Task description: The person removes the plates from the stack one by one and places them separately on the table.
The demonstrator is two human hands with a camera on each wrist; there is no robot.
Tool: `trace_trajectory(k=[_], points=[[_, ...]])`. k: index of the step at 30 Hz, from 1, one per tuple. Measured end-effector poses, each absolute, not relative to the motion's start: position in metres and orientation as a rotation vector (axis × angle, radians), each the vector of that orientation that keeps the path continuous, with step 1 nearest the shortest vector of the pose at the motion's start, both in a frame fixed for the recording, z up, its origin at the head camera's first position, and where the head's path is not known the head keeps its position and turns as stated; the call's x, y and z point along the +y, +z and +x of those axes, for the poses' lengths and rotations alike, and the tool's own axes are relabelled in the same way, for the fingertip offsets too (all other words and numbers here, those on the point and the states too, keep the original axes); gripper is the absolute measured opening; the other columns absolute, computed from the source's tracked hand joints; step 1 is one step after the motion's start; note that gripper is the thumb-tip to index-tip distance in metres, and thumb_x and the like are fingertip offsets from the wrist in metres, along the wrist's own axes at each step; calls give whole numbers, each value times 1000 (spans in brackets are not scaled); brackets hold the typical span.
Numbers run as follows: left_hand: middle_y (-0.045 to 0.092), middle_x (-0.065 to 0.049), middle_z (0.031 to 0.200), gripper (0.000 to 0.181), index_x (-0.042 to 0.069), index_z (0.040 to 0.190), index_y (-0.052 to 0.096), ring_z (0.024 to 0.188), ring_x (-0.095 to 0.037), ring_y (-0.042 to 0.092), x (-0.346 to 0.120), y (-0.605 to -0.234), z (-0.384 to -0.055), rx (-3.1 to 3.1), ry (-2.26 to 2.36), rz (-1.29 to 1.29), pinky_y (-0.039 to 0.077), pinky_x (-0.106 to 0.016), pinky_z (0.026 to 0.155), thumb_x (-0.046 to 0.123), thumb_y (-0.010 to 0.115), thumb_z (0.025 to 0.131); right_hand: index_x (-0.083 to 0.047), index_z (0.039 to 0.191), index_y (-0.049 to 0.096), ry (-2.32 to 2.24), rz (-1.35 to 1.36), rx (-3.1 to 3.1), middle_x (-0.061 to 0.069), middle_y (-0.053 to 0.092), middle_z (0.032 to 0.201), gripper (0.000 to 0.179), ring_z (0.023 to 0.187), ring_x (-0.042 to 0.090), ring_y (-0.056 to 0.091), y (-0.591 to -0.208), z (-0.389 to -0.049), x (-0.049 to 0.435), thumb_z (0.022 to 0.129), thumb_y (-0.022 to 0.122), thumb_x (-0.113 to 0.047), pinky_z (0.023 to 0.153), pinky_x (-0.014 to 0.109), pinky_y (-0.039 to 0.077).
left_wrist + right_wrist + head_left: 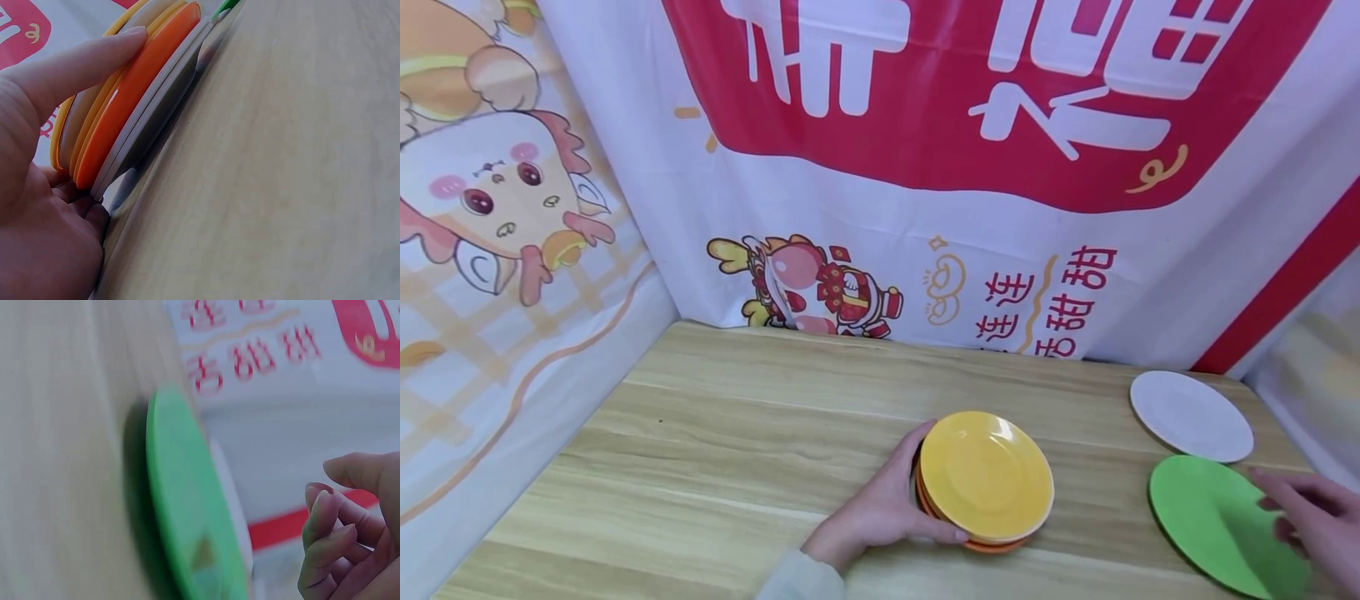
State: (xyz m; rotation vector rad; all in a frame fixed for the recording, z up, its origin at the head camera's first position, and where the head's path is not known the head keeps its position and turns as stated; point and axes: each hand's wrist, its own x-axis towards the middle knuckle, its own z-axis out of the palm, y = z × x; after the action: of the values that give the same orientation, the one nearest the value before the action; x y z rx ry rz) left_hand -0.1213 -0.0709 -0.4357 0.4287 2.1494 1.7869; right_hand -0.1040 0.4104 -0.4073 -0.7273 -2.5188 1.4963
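Note:
My left hand (891,504) grips a stack of small plates by its left side, thumb along the near rim and fingers around the far side. On top lies a yellow plate (988,475). Beneath it the left wrist view shows an orange plate (140,94) and pale plates (147,103) at the bottom. Whether the whole base touches the table cannot be told. Above a larger green plate (1210,517) hovers my right hand (1311,517), its fingers loosely curled around nothing. It appears apart from that plate in the right wrist view.
Behind the green plate lies a white plate (1191,417), close to the back right corner. All stand on a wood-grain table (715,467). A printed red and white cloth (925,208) hangs along the back edge, and another patterned cloth (497,250) borders the left.

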Motion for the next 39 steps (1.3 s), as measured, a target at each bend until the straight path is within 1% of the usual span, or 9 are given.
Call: trace_trajectory(k=[2,4,6,8,10,16,23,29,39], points=[[35,-2,173,127,20,170,24,163,-27,27,-71,-436,-122,2150,1785,432,14,-60,135,15,102,70,-47,81,72,1480,-626,-2586,-22,65,71,28,59,10,60,-395,-107,389,108,66,-40,53,25,48],[36,-2,173,126,21,170,25,163,-27,28,-72,-436,-122,2151,1788,439,14,-59,135,14,102,70,-34,93,78,1435,-564,-2667,-18,66,75,22,62,13,61,-386,-110,369,106,66,-47,56,27,50],[37,-1,172,126,21,170,26,163,-26,28,-71,-436,-123,2151,1787,443,14,-59,135,14,102,70,-23,106,77,1365,-534,-2762,-15,67,79,36,66,14,62,-380,-114,349,104,65,-57,57,29,50],[37,-1,172,126,21,170,26,163,-26,28,-71,-437,-123,2150,1790,442,14,-58,135,14,102,69,-10,117,75,1367,-468,-2800,-12,68,82,51,67,16,63,-379,-117,331,102,67,-58,57,29,51],[37,-2,172,127,21,170,26,163,-27,28,-71,-437,-122,2154,1790,442,14,-58,135,14,102,69,-4,123,72,1389,-423,-2817,-10,69,83,57,67,16,65,-379,-121,313,102,68,-57,57,29,52],[34,-3,174,128,21,170,25,164,-28,26,-71,-436,-121,2159,1777,413,14,-59,135,16,103,69,-3,133,70,1410,-289,-2873,-3,70,89,57,69,14,66,-381,-132,266,103,71,-52,60,28,56],[33,-3,175,128,21,171,24,164,-28,25,-72,-434,-122,2163,1767,402,14,-60,135,17,103,70,-5,126,69,1463,-178,-2924,4,64,80,54,62,16,61,-391,-137,231,97,79,-49,55,29,52],[33,-3,175,128,21,171,24,164,-28,26,-71,-434,-122,2163,1764,394,14,-59,135,17,103,70,-3,126,65,1584,-199,-2893,5,64,83,59,62,18,62,-397,-137,221,93,84,-47,54,31,55],[33,-1,175,129,22,171,24,164,-27,25,-71,-435,-123,2177,1754,388,14,-60,135,18,103,69,-2,129,63,1664,-234,-2881,3,65,83,56,63,17,62,-404,-137,222,93,85,-39,54,30,54]])
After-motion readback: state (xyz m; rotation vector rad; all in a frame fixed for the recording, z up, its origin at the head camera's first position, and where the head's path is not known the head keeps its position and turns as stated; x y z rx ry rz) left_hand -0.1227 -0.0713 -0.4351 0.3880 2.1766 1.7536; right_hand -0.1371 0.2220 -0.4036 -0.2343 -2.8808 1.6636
